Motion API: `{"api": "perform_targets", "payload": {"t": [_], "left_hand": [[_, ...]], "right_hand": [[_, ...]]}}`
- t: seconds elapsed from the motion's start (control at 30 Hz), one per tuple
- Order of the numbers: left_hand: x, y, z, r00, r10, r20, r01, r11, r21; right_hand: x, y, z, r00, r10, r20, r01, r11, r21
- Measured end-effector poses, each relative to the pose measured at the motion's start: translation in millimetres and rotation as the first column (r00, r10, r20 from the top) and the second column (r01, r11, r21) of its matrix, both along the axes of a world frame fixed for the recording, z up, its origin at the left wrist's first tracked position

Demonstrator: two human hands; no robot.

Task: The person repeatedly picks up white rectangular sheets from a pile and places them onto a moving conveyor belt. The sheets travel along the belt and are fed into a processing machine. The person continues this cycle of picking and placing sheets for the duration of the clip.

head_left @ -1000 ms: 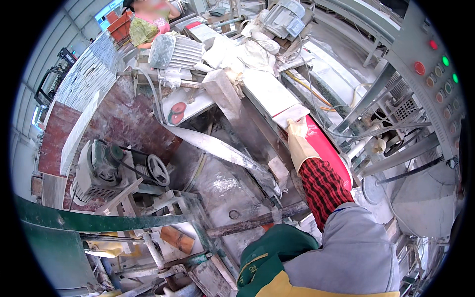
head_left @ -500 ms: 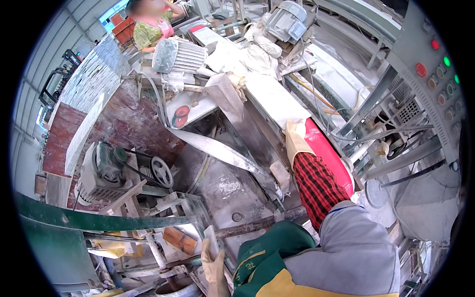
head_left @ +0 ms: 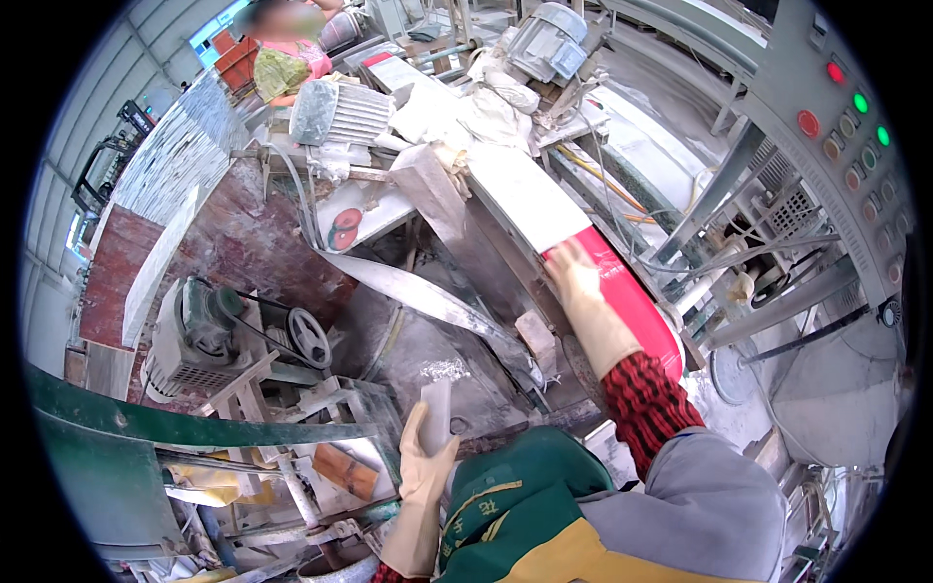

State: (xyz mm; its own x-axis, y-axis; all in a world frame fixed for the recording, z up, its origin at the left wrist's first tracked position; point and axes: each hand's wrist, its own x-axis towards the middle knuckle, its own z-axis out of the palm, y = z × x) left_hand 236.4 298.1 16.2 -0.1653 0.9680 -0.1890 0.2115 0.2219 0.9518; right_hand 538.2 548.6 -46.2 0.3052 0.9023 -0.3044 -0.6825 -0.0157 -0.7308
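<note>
The left hand (head_left: 425, 464) pinched a pale slab piece (head_left: 436, 416) at six o'clock. The right hand (head_left: 573, 284) lay flat, fingers spread, on the red tile (head_left: 632, 301) — two o'clock of it.

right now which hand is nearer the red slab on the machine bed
Right. The right hand lies flat on the upper end of the red slab. The left hand is well below and left of it, holding a small pale piece.

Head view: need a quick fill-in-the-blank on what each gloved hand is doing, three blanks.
1. The left hand holds a pale, flat ____ piece upright.
2. The right hand rests on a long slab whose near part is ____ in colour.
3. Both hands wear cream-coloured ____.

Missing words: white; red; gloves
</note>
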Motion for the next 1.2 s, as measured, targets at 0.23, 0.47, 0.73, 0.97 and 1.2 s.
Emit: {"api": "perform_targets", "payload": {"t": [0.23, 0.47, 0.73, 0.97, 1.2], "left_hand": [[62.6, 63.6, 44.2, 0.849, -0.165, -0.502, 0.348, 0.890, 0.296], [48.0, 55.9, 51.3, 0.780, -0.337, -0.527, 0.543, 0.782, 0.304], [-73.6, -10.8, -20.0, 0.884, -0.128, -0.450, 0.131, 0.991, -0.023], [-147.0, -98.5, -61.7, 0.952, 0.292, -0.094, -0.306, 0.929, -0.210], [-160.3, -171.4, -45.6, 0.858, 0.513, 0.016, -0.504, 0.847, -0.168]], "right_hand": [[-112.5, -173.2, 70.6, 0.804, 0.595, 0.026, -0.595, 0.803, 0.026], [-42.8, -82.9, 32.2, 0.950, -0.112, 0.291, 0.086, 0.991, 0.101], [27.1, 20.3, -41.2, 0.883, -0.290, 0.368, 0.322, 0.946, -0.027], [28.6, 35.2, -52.7, 0.818, -0.202, 0.538, 0.323, 0.936, -0.139], [79.7, 5.7, -23.6, 0.889, 0.292, 0.353, -0.187, 0.934, -0.303]]}}
